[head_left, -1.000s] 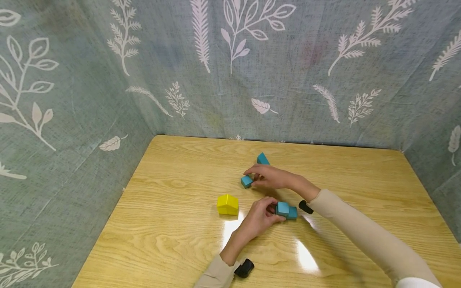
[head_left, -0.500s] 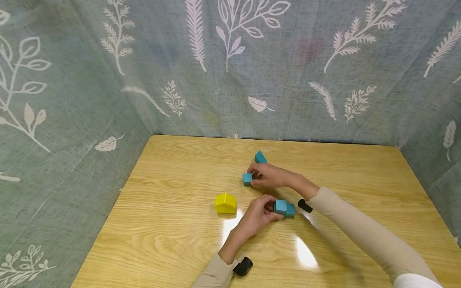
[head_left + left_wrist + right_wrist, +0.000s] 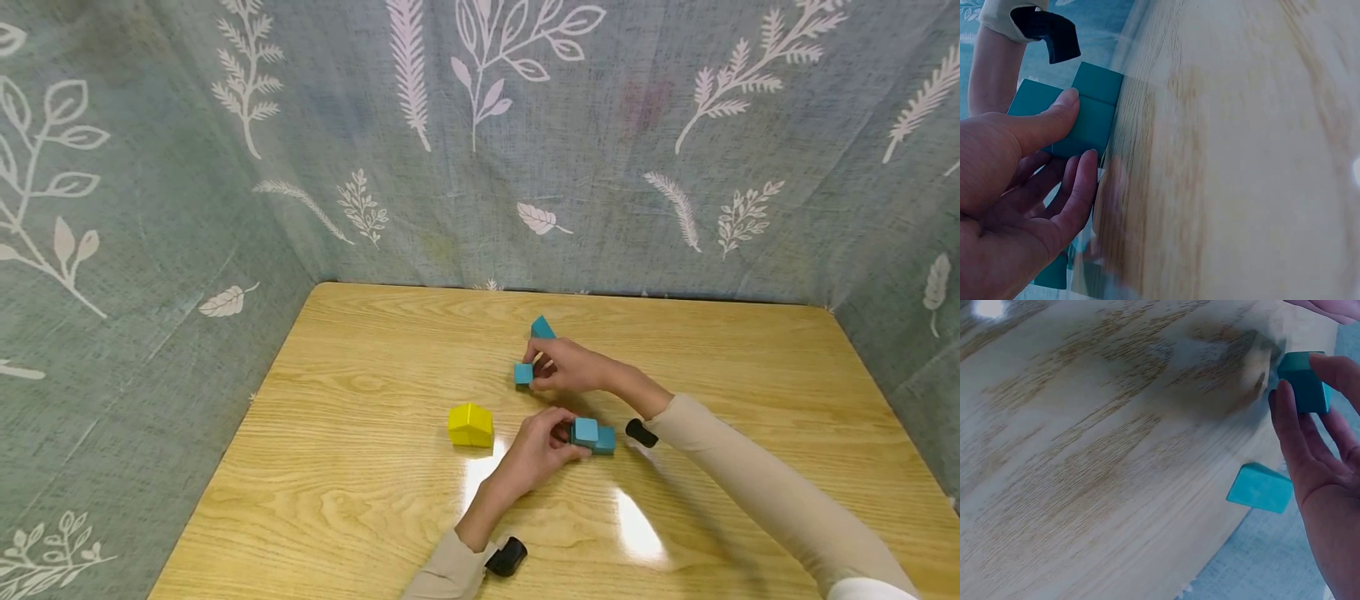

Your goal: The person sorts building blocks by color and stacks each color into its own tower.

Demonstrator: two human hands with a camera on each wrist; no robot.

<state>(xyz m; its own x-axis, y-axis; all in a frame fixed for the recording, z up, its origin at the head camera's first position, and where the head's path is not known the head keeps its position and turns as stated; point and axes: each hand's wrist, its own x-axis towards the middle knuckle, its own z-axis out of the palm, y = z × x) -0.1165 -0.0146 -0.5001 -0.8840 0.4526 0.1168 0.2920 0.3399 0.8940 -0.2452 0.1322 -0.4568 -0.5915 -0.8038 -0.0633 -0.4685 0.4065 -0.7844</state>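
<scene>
In the head view my left hand holds a small stack of blue blocks at the table's middle. One blue cube sits on top, and another blue block lies low beside it. The left wrist view shows the thumb pressed across the blocks, fingertips at their near side. Farther back, my right hand pinches a separate blue cube between thumb and fingers. Seen from the right wrist, that cube is close over the wood. Behind this hand lies a blue wedge block, partly hidden in the head view.
A yellow house-shaped pair of blocks stands left of my left hand. The wooden table meets a leaf-patterned cloth at the back and sides. Black wrist devices sit under both sleeves.
The cube in my right hand has turned and shifted slightly right, toward the stack. My left hand stays at the stack. The view itself has shifted slightly.
</scene>
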